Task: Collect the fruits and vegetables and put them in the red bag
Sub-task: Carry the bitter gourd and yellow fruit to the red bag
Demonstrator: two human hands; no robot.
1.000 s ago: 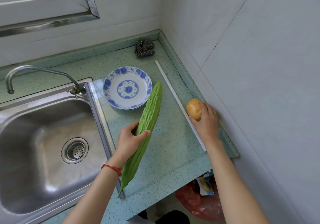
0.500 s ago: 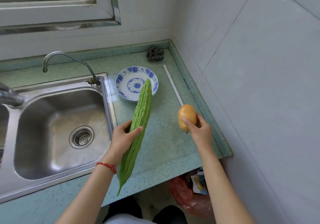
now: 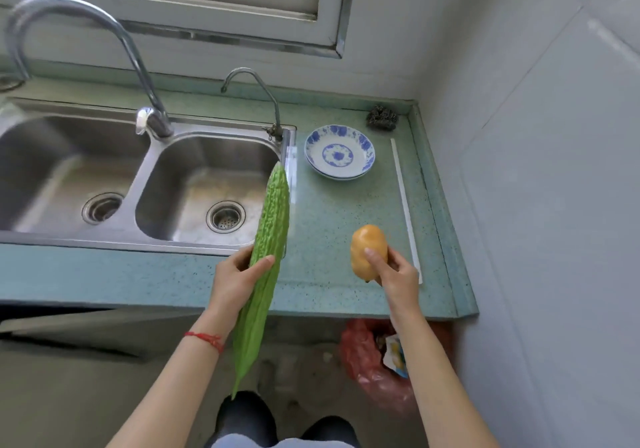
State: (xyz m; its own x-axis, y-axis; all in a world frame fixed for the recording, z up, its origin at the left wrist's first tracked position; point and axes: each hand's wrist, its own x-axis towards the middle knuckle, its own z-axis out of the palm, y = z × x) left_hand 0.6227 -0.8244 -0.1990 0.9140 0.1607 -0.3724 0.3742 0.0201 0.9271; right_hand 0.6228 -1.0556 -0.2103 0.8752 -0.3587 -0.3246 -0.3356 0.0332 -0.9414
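Observation:
My left hand (image 3: 235, 278) grips a long green bitter gourd (image 3: 268, 257) around its middle, held upright above the counter's front edge. Its tip points toward the floor. My right hand (image 3: 394, 274) holds a yellow-orange mango (image 3: 367, 247) above the green counter (image 3: 329, 212). The red bag (image 3: 360, 361) sits on the floor under the counter's right end, below my right forearm. A small packet shows inside it.
A double steel sink (image 3: 194, 184) with two taps fills the left side. A blue-and-white plate (image 3: 339, 153) stands on the counter behind the mango. A steel scrubber (image 3: 382, 117) lies in the back corner, and a white strip (image 3: 405, 205) runs along the right wall.
Both hands have lifted their items off the counter and drawn them back toward me. The view has pulled back, so the second basin and the floor now show.

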